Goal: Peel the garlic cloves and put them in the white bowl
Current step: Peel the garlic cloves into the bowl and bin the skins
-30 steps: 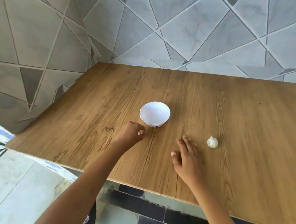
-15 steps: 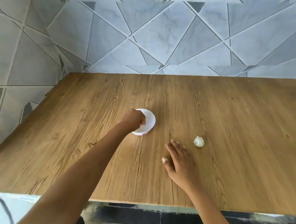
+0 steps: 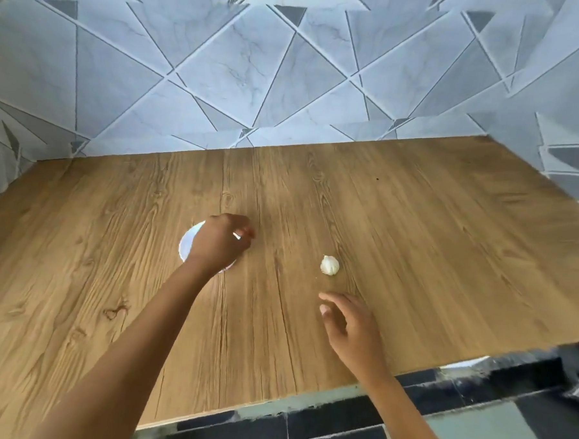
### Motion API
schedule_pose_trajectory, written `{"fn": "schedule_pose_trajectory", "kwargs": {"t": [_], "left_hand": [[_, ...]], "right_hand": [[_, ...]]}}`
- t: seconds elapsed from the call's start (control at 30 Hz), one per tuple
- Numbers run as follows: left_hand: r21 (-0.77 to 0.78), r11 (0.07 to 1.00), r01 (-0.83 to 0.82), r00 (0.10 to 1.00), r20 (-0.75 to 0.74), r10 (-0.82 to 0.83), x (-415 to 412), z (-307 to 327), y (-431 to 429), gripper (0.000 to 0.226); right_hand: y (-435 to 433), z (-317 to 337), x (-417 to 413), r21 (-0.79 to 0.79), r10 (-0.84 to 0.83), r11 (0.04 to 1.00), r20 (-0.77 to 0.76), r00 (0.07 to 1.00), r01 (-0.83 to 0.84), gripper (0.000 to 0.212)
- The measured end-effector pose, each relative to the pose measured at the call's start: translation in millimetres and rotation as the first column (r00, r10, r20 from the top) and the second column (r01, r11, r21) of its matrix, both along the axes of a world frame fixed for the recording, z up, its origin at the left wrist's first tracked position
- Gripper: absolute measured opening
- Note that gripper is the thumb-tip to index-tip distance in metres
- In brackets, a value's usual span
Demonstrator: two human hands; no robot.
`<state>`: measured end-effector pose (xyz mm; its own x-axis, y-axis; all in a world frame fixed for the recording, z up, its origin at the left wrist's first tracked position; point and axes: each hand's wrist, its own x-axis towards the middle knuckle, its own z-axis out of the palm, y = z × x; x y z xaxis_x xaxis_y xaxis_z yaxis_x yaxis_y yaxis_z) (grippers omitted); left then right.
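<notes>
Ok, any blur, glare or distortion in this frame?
Head view: the left hand and right hand are motion-smeared, as are the frame's corners; the white bowl is overexposed, its detail lost, and mostly hidden behind the left hand; the garlic bulb is fairly sharp.

No words, labels, brand marks, numbers or signs can be read anywhere. The small round white bowl, the white garlic bulb, the wood-grain counter and the grey marbled wall tiles with triangle patterns all show plain surfaces.
</notes>
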<state>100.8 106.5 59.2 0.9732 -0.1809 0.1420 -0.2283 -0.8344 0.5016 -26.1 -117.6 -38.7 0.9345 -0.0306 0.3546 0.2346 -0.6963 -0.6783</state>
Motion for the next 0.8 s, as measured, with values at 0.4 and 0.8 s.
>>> {"fn": "schedule_pose_trajectory", "kwargs": {"t": [0.4, 0.8], "left_hand": [[-0.455, 0.887, 0.082, 0.954, -0.221, -0.202, -22.2, -68.8, -112.3, 0.038], [-0.540, 0.833, 0.123, 0.973, -0.101, -0.209, -23.6, -63.1, -110.0, 0.027]], "right_hand": [[-41.8, 20.3, 78.6, 0.343, 0.067, 0.936, -0.396, 0.916, 0.080, 0.031], [-42.4, 26.3, 75.0, 0.743, 0.242, 0.645, -0.420, 0.875, 0.178, 0.021]]}}
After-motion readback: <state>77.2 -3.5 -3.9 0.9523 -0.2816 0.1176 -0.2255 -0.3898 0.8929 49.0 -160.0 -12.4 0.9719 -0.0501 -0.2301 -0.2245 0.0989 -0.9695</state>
